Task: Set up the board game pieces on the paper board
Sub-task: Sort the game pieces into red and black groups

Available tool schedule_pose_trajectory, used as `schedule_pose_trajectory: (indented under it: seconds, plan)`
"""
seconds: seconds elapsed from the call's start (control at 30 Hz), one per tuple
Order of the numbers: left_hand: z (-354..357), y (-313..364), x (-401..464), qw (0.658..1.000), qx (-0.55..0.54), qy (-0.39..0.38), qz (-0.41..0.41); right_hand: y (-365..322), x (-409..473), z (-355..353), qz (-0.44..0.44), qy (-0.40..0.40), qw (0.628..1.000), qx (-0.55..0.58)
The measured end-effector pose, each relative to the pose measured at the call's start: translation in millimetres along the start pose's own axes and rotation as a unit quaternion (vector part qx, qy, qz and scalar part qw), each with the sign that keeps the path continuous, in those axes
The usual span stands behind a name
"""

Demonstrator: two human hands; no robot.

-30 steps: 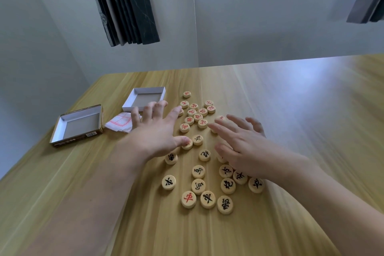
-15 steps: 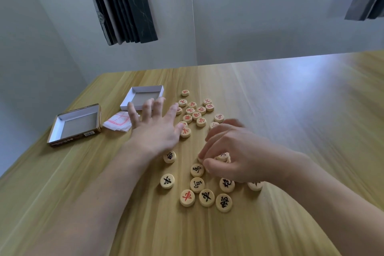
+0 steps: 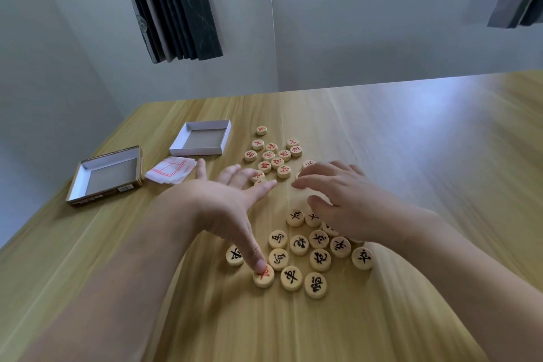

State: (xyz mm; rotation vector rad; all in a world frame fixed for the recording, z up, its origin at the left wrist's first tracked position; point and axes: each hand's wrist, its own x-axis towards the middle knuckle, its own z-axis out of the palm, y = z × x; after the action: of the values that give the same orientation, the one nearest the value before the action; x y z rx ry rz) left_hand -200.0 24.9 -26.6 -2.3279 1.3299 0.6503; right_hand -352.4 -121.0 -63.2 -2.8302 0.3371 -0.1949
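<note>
At the near middle of the wooden table (image 3: pixel 396 138), the left hand (image 3: pixel 223 206) lies spread, its thumb tip pressing a red-marked piece (image 3: pixel 264 276). At its 3 o'clock the right hand (image 3: pixel 346 200) hovers with fingers loosely fanned over the black-marked pieces (image 3: pixel 320 259), gripping nothing I can see. Red-marked pieces (image 3: pixel 271 156) cluster at 12 o'clock. The folded paper board (image 3: pixel 170 170) (red grid showing) sits at 10 o'clock, between two open box halves (image 3: pixel 105 175).
</note>
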Motion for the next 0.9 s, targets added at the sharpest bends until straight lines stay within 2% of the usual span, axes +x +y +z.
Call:
schedule_pose_trajectory:
  seconds: [0.13, 0.37, 0.47, 0.6, 0.7, 0.77, 0.9]
  plan:
    - [-1.7, -4.1, 1.8, 0.998, 0.007, 0.047, -0.034, 3.6, 0.7, 7.3, 0.008, 0.016, 1.0, -0.001]
    - [5.5, -5.4, 25.9, 0.97, -0.04, 0.205, -0.124, 12.1, 2.4, 16.5, 0.018, 0.032, 0.999, 0.005]
    - [13.2, 2.8, 41.7, 0.957, -0.074, 0.252, -0.124, 14.3, 3.9, 19.1, 0.011, 0.035, 0.999, 0.024]
    - [14.8, -0.7, 56.2, 0.945, -0.131, 0.29, -0.075, 18.6, 9.3, 17.0, 0.028, 0.007, 0.996, 0.089]
    - [1.0, -9.2, 65.7, 0.921, -0.25, 0.3, 0.002, 27.0, 22.8, 12.2, 0.051, 0.016, 0.989, 0.137]
    - [-13.2, -15.5, 78.9, 0.908, -0.311, 0.28, 0.039, 31.7, 33.4, 11.8, 0.065, 0.029, 0.986, 0.149]
    - [-39.0, -25.3, 115.2, 0.895, -0.381, 0.23, -0.002, 38.6, 41.2, 20.4, 0.083, 0.053, 0.979, 0.18]
